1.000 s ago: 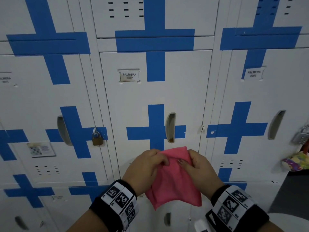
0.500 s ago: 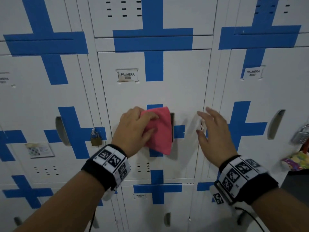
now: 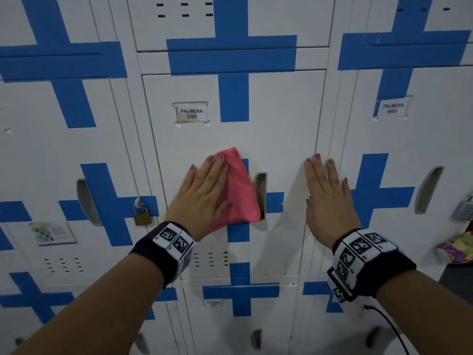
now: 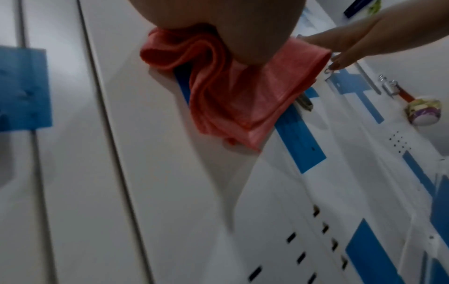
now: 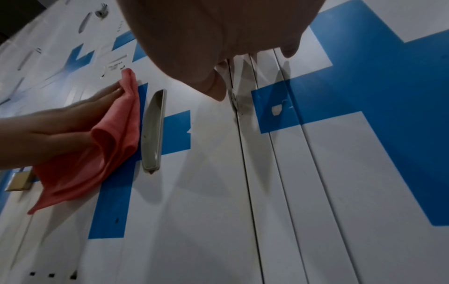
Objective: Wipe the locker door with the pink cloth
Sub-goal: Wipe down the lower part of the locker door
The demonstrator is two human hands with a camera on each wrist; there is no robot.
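The white locker door (image 3: pixel 281 139) with a blue cross and a "PALMERA" label fills the middle of the head view. My left hand (image 3: pixel 204 193) lies flat with straight fingers and presses the folded pink cloth (image 3: pixel 238 193) against the door, just left of the recessed handle (image 3: pixel 260 193). The cloth (image 4: pixel 243 92) hangs in loose folds below the palm in the left wrist view and shows as the pink cloth (image 5: pixel 97 149) beside the handle (image 5: pixel 153 130). My right hand (image 3: pixel 326 198) rests flat and empty on the door's right edge and the frame.
A brass padlock (image 3: pixel 142 213) hangs on the locker to the left. Another lock (image 3: pixel 464 208) and a colourful bundle (image 3: pixel 458 249) sit at the far right. Vent slots (image 3: pixel 211 258) lie below the cloth. More locker doors (image 3: pixel 243 316) run underneath.
Both hands held the cloth low a second ago. The left hand carried it up onto the door and flattened out; the right hand let go and came to rest on the door's right edge.
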